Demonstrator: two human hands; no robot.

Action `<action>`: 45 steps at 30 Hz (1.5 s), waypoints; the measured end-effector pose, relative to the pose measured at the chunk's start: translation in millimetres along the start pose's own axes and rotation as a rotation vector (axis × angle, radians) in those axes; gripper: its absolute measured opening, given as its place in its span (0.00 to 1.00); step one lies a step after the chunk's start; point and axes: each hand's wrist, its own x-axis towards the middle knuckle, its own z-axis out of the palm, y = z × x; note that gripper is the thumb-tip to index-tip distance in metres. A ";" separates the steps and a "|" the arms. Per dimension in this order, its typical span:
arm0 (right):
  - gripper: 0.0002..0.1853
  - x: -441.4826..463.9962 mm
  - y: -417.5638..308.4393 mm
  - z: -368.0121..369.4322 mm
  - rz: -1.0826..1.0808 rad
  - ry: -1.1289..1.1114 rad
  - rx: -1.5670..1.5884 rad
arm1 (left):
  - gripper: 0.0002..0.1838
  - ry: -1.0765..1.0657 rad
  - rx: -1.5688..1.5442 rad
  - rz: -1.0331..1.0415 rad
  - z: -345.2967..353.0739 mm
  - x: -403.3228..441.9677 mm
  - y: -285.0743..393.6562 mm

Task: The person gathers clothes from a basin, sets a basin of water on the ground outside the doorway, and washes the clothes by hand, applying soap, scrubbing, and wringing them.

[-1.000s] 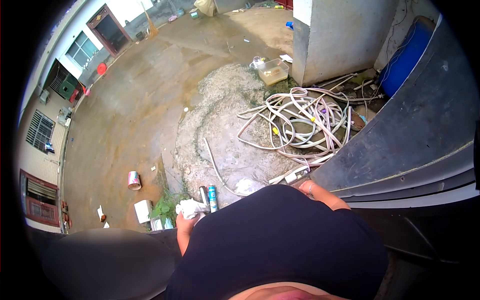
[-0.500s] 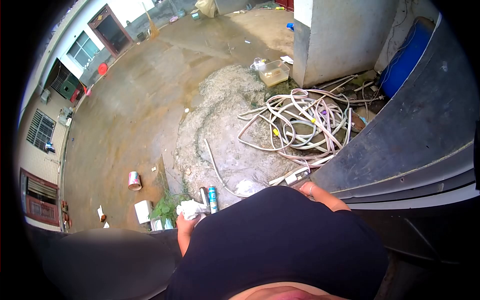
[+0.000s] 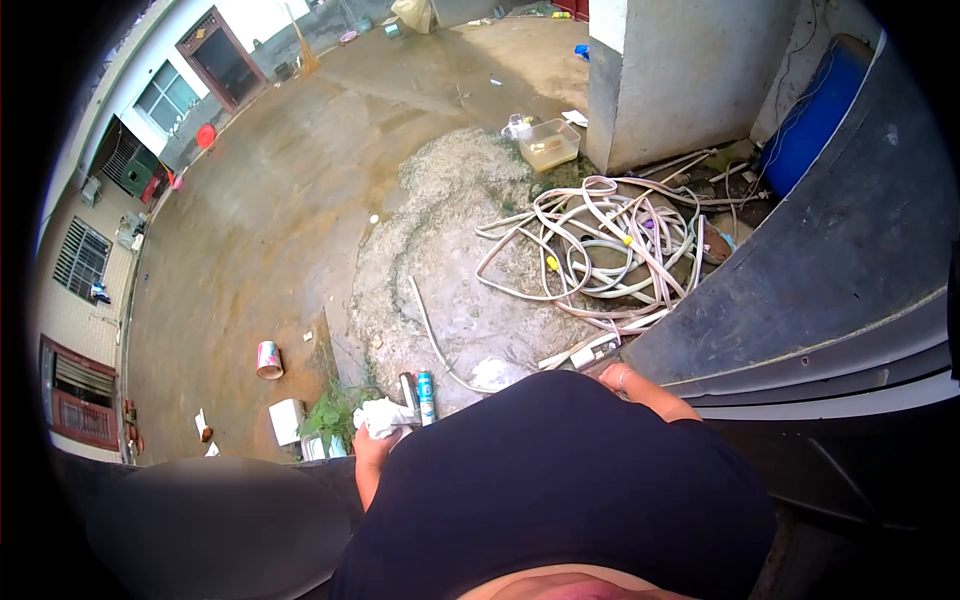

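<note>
At the lower left, a crumpled white cloth (image 3: 382,414) sits in my left hand (image 3: 369,447), which is closed on it. Just right of the cloth stand a blue and white spray can (image 3: 426,398) and a slimmer dark and silver can (image 3: 407,388). My right hand (image 3: 612,378), with a bracelet at the wrist, is by the lower edge of the dark curved panel (image 3: 760,290). Its fingers are mostly hidden, so their grip does not show. A white fitting-like piece (image 3: 597,349) lies just beyond that hand.
A tangled pale flat hose (image 3: 610,250) lies ahead on the wet ground, near a concrete pillar (image 3: 690,90) and a blue barrel (image 3: 815,115). Farther off is a clear plastic tub (image 3: 550,146). To the left are a paper tub (image 3: 269,360), a white box (image 3: 287,422) and green weeds (image 3: 335,412).
</note>
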 end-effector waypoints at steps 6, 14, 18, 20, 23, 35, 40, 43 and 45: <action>0.20 17.0 7.5 9.6 -0.022 -0.006 -0.009 | 0.25 -0.004 0.002 0.022 1.4 5.2 -11.4; 0.19 32.8 15.0 21.7 -0.057 0.027 -0.054 | 0.26 -0.013 -0.005 0.000 3.1 9.4 -16.5; 0.20 25.0 9.9 9.9 0.031 0.008 0.144 | 0.26 -0.004 -0.015 0.023 3.3 11.5 -22.1; 0.20 26.7 10.5 9.7 0.034 -0.017 0.154 | 0.26 -0.003 -0.010 0.025 3.0 9.9 -16.4; 0.21 43.1 16.6 22.9 0.050 0.042 0.170 | 0.26 0.003 0.035 0.015 2.8 5.2 -4.7; 0.19 47.2 15.8 28.7 0.024 0.039 0.120 | 0.25 -0.022 -0.037 -0.011 0.6 0.9 -15.7; 0.15 55.1 19.6 39.7 -0.015 0.101 0.039 | 0.25 -0.006 -0.029 -0.027 0.2 -0.8 -10.6; 0.12 59.2 17.9 43.2 0.170 0.105 0.340 | 0.25 -0.019 -0.051 -0.010 0.4 0.1 -10.6; 0.15 42.9 16.8 37.8 0.105 0.143 0.281 | 0.25 -0.025 -0.054 -0.015 1.0 2.2 -15.0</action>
